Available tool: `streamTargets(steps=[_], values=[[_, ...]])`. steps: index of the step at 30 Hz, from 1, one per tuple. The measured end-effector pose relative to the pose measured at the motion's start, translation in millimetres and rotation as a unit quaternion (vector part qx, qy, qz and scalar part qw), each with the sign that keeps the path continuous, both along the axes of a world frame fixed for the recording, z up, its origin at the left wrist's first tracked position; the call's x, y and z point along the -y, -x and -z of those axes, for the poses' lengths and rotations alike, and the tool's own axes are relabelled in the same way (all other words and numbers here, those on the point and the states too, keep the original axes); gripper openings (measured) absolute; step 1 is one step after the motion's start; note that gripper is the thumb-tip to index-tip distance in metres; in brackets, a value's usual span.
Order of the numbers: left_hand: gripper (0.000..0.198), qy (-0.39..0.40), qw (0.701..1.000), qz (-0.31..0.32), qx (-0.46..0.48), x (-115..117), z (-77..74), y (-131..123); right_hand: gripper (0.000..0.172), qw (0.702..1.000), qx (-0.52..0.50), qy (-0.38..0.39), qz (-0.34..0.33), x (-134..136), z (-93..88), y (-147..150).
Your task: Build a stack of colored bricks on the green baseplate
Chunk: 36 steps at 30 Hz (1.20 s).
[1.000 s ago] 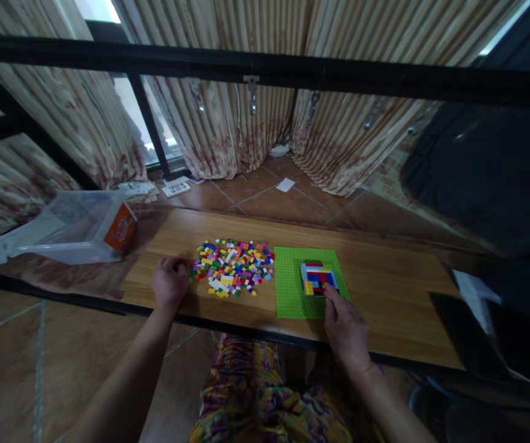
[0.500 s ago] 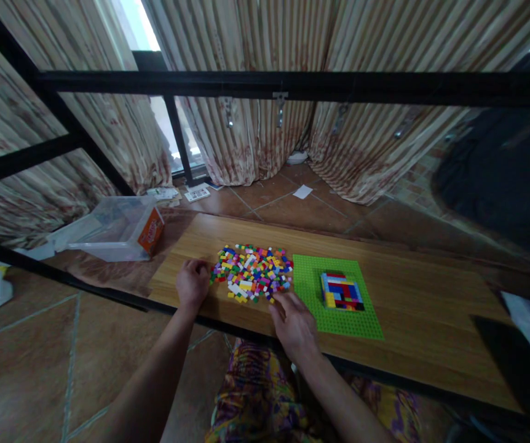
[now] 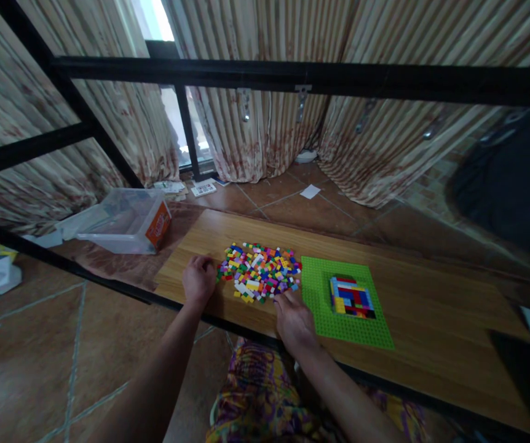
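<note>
You seem to be in a room in a home. You have long striped curtains point(image 3: 272, 144) by a bright window point(image 3: 158, 21), brown floor tiles point(image 3: 25, 363), and lots of little toy bricks point(image 3: 265, 271) on your wooden counter point(image 3: 435, 332).

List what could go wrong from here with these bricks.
The right hand is at the near edge of the pile of loose toy bricks, so it might nudge neighbouring pieces aside.
The pile's right side lies very close to the green studded baseplate, so strays could slide onto it.
The left hand might brush bricks beside it.
</note>
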State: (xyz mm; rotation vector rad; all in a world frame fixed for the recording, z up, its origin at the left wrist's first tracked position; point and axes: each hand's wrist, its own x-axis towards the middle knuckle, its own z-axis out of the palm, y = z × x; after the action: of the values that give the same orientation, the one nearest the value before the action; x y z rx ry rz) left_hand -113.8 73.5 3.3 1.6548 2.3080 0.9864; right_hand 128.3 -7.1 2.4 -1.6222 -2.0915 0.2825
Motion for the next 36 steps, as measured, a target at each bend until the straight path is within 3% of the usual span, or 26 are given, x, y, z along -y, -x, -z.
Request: streamTargets(steps=[11, 18, 22, 26, 31, 36], values=[[0.025, -0.001, 1.000, 0.000, -0.003, -1, -1.0, 1, 0.021, 0.999, -0.028, -0.009, 0.030, 1, 4.9, -1], [0.025, 0.008, 1.000, 0.001, -0.001, -1, -5.9, 1, 0.021, 0.992, -0.116, -0.014, 0.052, 17, -11.1, -7], [0.025, 0.010, 1.000, -0.007, -0.008, -2, -8.8, 2, 0.019, 0.973, -0.205, 0.000, 0.102, 40, -28.1, -32], [0.025, 0.024, 1.000, -0.003, -0.015, -3, -11.0, 2, 0.020, 0.951, -0.254, 0.007, 0.175, 59, -29.5, -79], [0.027, 0.034, 0.999, -0.012, -0.018, -3, -11.0, 3, 0.028, 0.937, -0.231, -0.018, 0.260, 65, -17.6, -137], [0.027, 0.039, 0.999, -0.017, -0.021, -4, -11.6, 3, 0.030, 0.952, -0.161, -0.071, 0.249, 53, -18.6, -152]])
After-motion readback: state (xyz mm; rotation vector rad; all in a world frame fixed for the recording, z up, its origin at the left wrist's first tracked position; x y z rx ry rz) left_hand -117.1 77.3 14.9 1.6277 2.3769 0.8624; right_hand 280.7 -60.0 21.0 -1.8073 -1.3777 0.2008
